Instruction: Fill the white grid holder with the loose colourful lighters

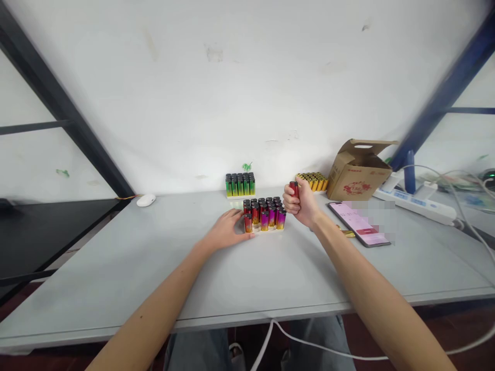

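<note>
My left hand [226,231] grips the left end of a white tray [268,231], its thumb along the front edge. Rows of lighters stand upright in that tray: red ones [248,222] on the left, purple-and-yellow ones [281,219] on the right, all with black tops. The front row has a gap between the red and purple ones. To the right of the tray and above the table, my right hand [306,205] is wrapped around a red lighter [294,188] with its thumb near the top.
Green lighters [240,185] stand in a tray by the wall. Yellow lighters [317,182] stand beside an open cardboard box [358,175]. A phone [359,224] lies near a gold item [348,233] partly behind my right forearm. A power strip [417,205] and a white mouse-shaped object [146,200] flank the table [154,278].
</note>
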`<state>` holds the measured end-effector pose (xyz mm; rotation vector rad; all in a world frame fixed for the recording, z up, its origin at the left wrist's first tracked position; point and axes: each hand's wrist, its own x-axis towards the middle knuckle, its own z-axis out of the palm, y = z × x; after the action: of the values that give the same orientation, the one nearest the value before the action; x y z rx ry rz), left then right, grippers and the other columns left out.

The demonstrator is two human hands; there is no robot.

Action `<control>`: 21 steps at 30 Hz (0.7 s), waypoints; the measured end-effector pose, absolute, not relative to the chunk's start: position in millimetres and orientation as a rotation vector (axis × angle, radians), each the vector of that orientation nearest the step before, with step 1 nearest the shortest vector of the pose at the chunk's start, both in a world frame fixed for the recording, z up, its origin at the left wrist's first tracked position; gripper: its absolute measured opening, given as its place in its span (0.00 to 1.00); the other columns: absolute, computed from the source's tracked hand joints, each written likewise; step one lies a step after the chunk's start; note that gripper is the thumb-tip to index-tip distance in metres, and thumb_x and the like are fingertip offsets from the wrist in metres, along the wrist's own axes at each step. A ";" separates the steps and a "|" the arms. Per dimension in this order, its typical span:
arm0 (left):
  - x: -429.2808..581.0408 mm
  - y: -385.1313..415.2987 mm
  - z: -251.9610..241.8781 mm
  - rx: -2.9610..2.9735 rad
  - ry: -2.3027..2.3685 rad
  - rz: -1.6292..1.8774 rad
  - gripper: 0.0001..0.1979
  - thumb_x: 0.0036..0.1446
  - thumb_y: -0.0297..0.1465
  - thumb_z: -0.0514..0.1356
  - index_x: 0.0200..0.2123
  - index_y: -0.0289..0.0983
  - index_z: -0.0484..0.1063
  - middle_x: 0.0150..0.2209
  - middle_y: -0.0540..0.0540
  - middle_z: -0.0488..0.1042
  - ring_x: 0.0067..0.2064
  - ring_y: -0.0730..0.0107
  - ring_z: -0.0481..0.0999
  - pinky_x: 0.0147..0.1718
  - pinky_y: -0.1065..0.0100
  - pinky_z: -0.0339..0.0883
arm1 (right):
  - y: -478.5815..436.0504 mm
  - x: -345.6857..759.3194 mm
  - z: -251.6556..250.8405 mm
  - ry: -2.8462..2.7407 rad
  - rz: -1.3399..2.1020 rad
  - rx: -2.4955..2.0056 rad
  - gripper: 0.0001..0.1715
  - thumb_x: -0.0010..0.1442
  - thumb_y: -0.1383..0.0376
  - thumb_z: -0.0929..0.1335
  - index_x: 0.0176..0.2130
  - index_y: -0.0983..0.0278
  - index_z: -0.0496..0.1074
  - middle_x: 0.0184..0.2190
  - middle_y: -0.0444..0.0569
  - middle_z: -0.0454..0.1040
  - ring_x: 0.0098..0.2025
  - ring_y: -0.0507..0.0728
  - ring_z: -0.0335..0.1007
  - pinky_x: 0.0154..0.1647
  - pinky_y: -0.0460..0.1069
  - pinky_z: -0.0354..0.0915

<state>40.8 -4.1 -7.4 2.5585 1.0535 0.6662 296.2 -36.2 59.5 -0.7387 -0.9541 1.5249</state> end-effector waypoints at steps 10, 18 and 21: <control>40.6 -3.8 -7.9 2.560 1.054 0.652 0.36 0.52 0.55 0.61 0.60 0.44 0.65 0.55 0.42 0.70 0.57 0.50 0.68 0.57 0.53 0.63 | -35.4 295.5 56.9 -0.933 1.352 -0.742 0.27 0.57 0.47 0.60 0.19 0.60 0.49 0.13 0.35 0.41 0.14 0.46 0.33 0.13 0.43 0.38; 40.7 -3.9 -8.2 2.564 1.062 0.640 0.36 0.52 0.55 0.61 0.60 0.44 0.65 0.55 0.42 0.70 0.58 0.50 0.68 0.58 0.53 0.62 | -36.9 290.8 58.4 -0.890 1.289 -0.701 0.25 0.59 0.49 0.58 0.19 0.60 0.49 0.13 0.35 0.40 0.14 0.46 0.31 0.12 0.43 0.37; 40.4 -4.5 -7.2 2.561 1.055 0.628 0.36 0.53 0.55 0.61 0.60 0.45 0.65 0.56 0.42 0.69 0.58 0.50 0.67 0.58 0.53 0.62 | -39.5 286.2 59.5 -0.890 1.225 -0.667 0.25 0.59 0.49 0.58 0.20 0.60 0.48 0.14 0.34 0.40 0.13 0.46 0.33 0.12 0.43 0.38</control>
<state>40.4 -4.5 -7.2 2.5609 1.0548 0.6281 286.2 -39.5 59.5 -0.6669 -0.8904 1.2247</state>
